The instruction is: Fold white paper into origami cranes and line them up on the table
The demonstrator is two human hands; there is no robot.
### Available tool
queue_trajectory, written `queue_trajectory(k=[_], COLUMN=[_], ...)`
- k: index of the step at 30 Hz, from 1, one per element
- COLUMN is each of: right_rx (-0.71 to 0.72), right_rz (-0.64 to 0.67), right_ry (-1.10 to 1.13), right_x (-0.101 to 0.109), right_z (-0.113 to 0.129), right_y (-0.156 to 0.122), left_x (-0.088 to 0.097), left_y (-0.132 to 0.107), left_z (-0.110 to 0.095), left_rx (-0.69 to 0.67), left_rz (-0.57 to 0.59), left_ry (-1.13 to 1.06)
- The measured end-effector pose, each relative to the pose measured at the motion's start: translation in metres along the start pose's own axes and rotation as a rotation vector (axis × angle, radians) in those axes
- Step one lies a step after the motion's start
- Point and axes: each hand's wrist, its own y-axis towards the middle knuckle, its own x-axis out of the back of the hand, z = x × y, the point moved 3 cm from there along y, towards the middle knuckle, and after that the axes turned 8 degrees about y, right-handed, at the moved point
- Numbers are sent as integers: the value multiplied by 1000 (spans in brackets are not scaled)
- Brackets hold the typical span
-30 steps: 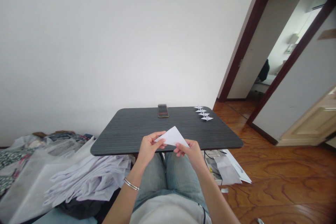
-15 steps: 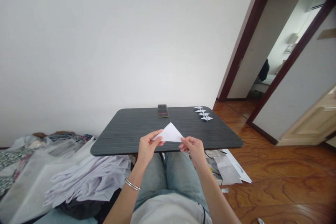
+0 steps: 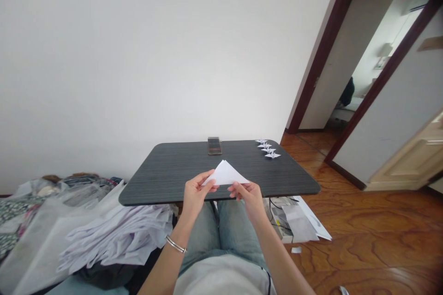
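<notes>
A white sheet of paper folded into a triangle (image 3: pixel 225 174) is held above the near edge of the dark table (image 3: pixel 173 166), its peak pointing away from me. My left hand (image 3: pixel 198 190) pinches its left corner between thumb and fingers. Along the lower right edge, my right hand (image 3: pixel 246 193) is closed on the paper, with the thumb and fingertips nearer the middle of that edge. Several white paper cranes (image 3: pixel 267 149) stand in a row at the table's far right. A small see-through stand (image 3: pixel 214 146) sits at the far middle.
White cloth (image 3: pixel 117 235) and other fabrics lie heaped at the left, below the table. Papers (image 3: pixel 304 221) and cables are at the right under the table's edge, on the wooden floor (image 3: pixel 363 230). A white wall (image 3: pixel 173 55) rises behind the table.
My right hand has shifted left along the paper's lower edge, from the right corner toward the middle. The right corner now shows beyond my fingers; my left hand keeps its hold.
</notes>
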Motion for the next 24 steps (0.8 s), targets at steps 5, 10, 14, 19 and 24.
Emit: queue_trajectory(k=[5, 10, 14, 19, 24], right_rx=[-9, -24, -25, 7, 108], right_rz=[-48, -67, -80, -84, -38], right_ry=[38, 48, 64, -61, -819], right_x=[-1, -5, -9, -1, 22], right_z=[-2, -3, -3, -9, -24], right_y=[3, 1, -1, 4, 20], left_x=[-1, -5, -8, -7, 5], left_y=[-1, 0, 0, 3, 17], left_z=[3, 5, 7, 18, 52], left_rx=[1, -40, -73, -28, -26], left_rz=[28, 49, 4, -6, 2], left_ry=[9, 54, 36, 5, 178])
